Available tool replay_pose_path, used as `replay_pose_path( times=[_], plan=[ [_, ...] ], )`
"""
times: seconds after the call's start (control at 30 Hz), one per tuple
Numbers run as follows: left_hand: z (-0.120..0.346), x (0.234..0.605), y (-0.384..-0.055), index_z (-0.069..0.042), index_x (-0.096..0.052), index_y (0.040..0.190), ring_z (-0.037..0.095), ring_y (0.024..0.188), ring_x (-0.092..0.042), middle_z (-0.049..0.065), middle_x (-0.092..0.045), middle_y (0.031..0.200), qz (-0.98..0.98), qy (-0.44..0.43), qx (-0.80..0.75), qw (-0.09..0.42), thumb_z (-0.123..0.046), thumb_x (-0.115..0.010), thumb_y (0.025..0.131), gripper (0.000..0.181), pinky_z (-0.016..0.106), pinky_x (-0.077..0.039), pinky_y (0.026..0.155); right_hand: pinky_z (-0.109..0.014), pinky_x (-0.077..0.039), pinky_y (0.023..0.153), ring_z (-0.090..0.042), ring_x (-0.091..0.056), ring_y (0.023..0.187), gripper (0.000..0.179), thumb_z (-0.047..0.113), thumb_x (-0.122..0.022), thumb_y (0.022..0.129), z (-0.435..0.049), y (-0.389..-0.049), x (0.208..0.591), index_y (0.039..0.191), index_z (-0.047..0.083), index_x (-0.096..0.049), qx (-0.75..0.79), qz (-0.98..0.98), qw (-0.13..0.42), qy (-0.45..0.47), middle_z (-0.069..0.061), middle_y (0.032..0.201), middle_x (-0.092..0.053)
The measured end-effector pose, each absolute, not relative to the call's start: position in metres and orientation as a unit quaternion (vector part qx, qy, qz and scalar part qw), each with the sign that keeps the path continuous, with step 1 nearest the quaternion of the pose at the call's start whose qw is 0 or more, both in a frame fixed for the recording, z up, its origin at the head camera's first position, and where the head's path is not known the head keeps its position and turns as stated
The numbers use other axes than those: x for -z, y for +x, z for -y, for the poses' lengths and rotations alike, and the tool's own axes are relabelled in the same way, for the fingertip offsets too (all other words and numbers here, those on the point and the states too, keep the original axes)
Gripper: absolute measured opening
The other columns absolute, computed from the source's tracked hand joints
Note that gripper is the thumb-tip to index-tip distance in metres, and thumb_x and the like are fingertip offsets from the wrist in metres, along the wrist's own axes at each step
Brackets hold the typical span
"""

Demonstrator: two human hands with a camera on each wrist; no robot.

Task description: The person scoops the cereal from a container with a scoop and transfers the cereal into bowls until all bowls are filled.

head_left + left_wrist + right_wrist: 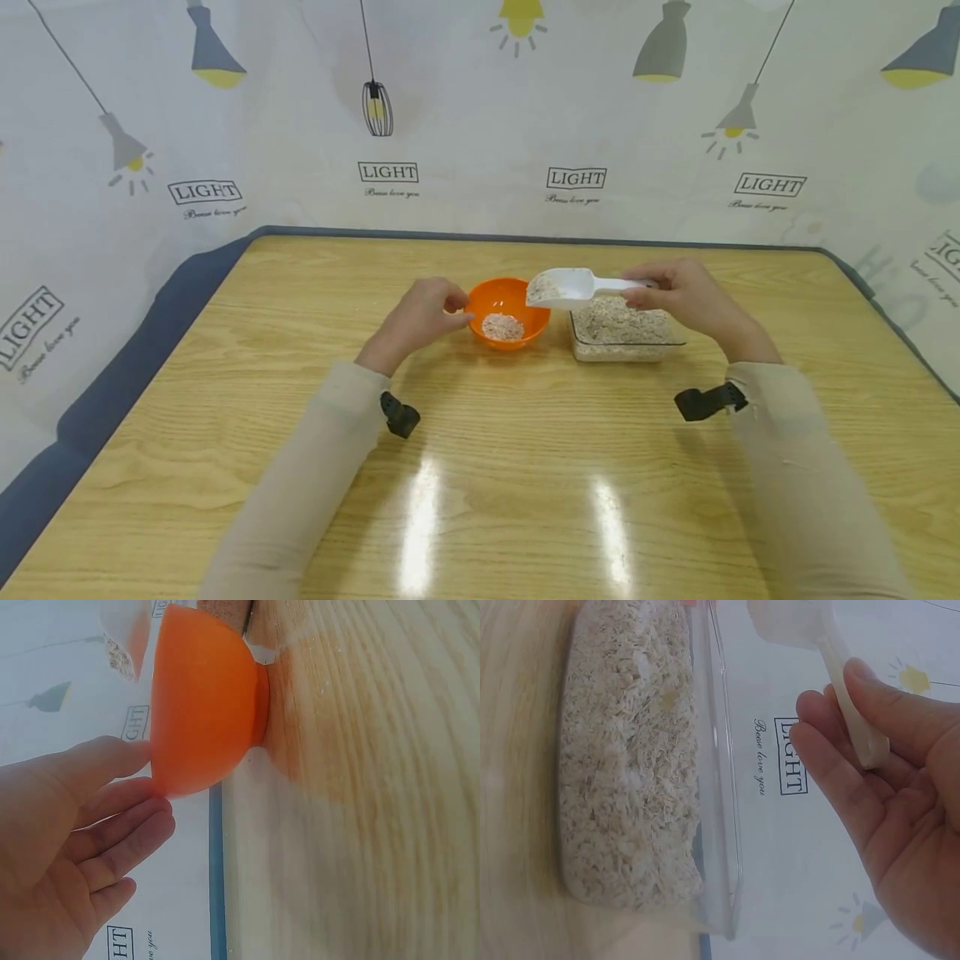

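Note:
An orange bowl stands on the table with a small heap of oat flakes at its bottom. My left hand pinches the bowl's left rim between thumb and index finger; the other fingers stay loose below in the left wrist view. In my right hand is a white scoop, gripped by its handle. The scoop carries oat flakes and is held level, its tip over the bowl's right rim. Under the scoop's handle stands a clear rectangular container full of oats.
The wooden table carries the bowl and container side by side towards its far side. A wall covering printed with lamps rises behind the table's dark edge. Black wrist cameras sit on both sleeves.

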State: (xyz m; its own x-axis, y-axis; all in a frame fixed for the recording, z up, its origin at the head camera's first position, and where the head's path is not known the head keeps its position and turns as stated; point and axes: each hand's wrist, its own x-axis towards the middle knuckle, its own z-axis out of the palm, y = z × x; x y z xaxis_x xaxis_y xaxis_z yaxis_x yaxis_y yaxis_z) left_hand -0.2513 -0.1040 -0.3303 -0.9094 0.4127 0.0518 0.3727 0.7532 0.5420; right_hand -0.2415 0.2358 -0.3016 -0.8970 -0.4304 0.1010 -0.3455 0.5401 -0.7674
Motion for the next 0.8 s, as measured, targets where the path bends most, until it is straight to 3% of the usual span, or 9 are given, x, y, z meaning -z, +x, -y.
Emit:
replay_pose_path(
  times=[0.53, 0.8],
  plan=[
    [0.105, 0.329, -0.249, 0.000, -0.068, 0.105, 0.021, 0.090, -0.056, 0.011, -0.063, 0.102, -0.935, 0.213, -0.280, 0.040, -0.017, -0.066, 0.085, 0.026, 0.032, -0.047, 0.079, -0.034, -0.052, 0.074, -0.013, -0.065, 0.080, 0.037, 0.007, -0.058, 0.090, -0.231, -0.252, 0.308, 0.121, -0.012, -0.052, 0.391, -0.891, 0.065, -0.220, -0.025, 0.103, -0.062],
    [0.105, 0.329, -0.252, 0.001, -0.067, 0.106, 0.022, 0.090, -0.057, 0.012, -0.064, 0.103, -0.935, 0.218, -0.276, 0.041, -0.017, -0.066, 0.085, 0.027, 0.033, -0.047, 0.079, -0.030, -0.052, 0.071, -0.017, -0.064, 0.081, 0.038, 0.010, -0.059, 0.089, -0.229, -0.257, 0.305, 0.121, -0.011, -0.053, 0.376, -0.900, 0.077, -0.208, -0.024, 0.101, -0.063]
  ],
)
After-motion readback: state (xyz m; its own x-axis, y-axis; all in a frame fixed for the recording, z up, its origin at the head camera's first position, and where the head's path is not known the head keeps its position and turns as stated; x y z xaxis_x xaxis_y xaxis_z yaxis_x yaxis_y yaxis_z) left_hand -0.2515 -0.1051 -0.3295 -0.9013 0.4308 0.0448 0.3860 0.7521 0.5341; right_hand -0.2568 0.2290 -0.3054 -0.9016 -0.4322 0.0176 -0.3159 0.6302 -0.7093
